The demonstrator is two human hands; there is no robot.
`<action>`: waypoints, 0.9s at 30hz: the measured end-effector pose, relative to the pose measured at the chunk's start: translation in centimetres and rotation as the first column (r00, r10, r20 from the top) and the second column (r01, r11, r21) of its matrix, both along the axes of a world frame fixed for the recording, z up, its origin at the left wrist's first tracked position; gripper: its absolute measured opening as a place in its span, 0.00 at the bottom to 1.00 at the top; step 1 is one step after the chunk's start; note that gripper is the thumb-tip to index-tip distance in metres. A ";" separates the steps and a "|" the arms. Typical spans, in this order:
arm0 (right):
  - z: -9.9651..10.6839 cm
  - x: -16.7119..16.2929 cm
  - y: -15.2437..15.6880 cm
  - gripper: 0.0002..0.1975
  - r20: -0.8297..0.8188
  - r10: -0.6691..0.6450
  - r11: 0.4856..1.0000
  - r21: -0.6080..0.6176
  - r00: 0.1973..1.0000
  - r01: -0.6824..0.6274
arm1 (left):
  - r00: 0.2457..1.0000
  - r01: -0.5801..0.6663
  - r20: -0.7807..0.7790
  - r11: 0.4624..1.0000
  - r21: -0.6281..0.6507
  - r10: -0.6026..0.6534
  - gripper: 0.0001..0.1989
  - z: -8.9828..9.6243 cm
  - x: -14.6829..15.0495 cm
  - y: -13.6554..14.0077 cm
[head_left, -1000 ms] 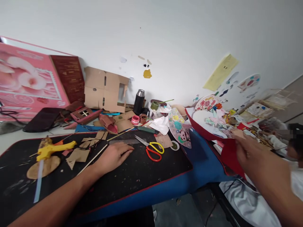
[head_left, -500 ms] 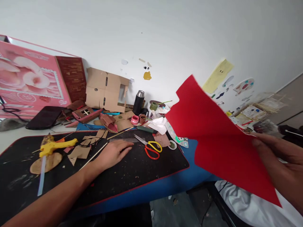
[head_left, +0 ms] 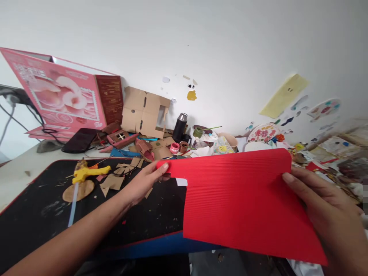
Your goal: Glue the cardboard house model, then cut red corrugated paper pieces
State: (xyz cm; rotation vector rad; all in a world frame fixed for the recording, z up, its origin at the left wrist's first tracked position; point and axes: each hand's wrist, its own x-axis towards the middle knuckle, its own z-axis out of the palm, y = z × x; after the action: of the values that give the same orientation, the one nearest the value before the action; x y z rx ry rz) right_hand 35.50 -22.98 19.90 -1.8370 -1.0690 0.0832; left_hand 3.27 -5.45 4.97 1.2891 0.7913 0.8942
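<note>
A: What takes up the most room?
B: The black mat (head_left: 155, 218), spread over the desk. Next comes the red ribbed sheet (head_left: 235, 203), held up in front of the person and covering the mat's right side from view.
A: Who has hold of it?
B: Both hands. The right hand (head_left: 327, 209) looks the larger; it pinches the sheet's right edge near the top corner, thumb flat on the front, fingers mostly behind.
A: And the left hand (head_left: 145, 183)?
B: Nearly closed, gripping the narrow strip at the sheet's upper left between thumb and fingers. I can't tell how those fingers lie behind it.
A: Anything smaller?
B: Left of that hand, a yellow glue gun (head_left: 91, 172) rests partly over a wooden disc (head_left: 85, 191). Smallest is a pink paint pot (head_left: 174, 148), beyond the sheet.
</note>
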 end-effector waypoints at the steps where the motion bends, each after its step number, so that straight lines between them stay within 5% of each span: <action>1: -1.2 0.3 0.4 0.20 -0.151 0.008 1.000 -0.012 0.989 -0.010 | 0.999 -0.042 0.020 0.999 -0.004 0.042 0.31 -0.2 -0.4 0.0; 6: -8.8 2.8 0.9 0.28 -0.583 0.008 0.961 -0.220 0.812 -0.167 | 0.993 -0.088 -0.082 0.996 0.018 0.089 0.25 -0.3 -2.6 -1.9; 9: -13.3 4.4 1.3 0.30 -0.650 0.046 0.949 -0.208 0.759 -0.235 | 0.972 -0.054 -0.221 0.992 0.112 0.078 0.23 -0.1 -3.7 -3.7; 13: -17.7 5.3 3.7 0.34 -0.702 0.151 0.938 -0.121 0.696 -0.325 | 0.889 -0.113 -0.398 0.950 0.291 0.227 0.23 -1.6 -5.8 -4.6; 19: -22.8 5.4 7.6 0.42 -0.668 0.341 0.913 0.069 0.661 -0.402 | 0.784 -0.055 -0.532 0.890 0.453 0.319 0.24 -4.0 -10.1 -4.8; 24: -25.3 6.2 8.1 0.40 -0.798 0.254 0.923 0.032 0.547 -0.382 | 0.763 0.072 -0.613 0.915 0.397 0.206 0.29 -3.6 -11.4 -5.3; 27: -25.9 6.0 7.5 0.27 -0.790 0.083 0.945 -0.131 0.608 -0.300 | 0.801 0.010 -0.568 0.944 0.329 0.189 0.35 -4.1 -11.0 -4.9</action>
State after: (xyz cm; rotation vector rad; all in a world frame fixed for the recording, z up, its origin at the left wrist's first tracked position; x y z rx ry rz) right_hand 41.53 -15.50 -5.98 -1.6041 -0.6191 1.1083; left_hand -7.74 -10.34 0.86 1.8788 1.2453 0.7058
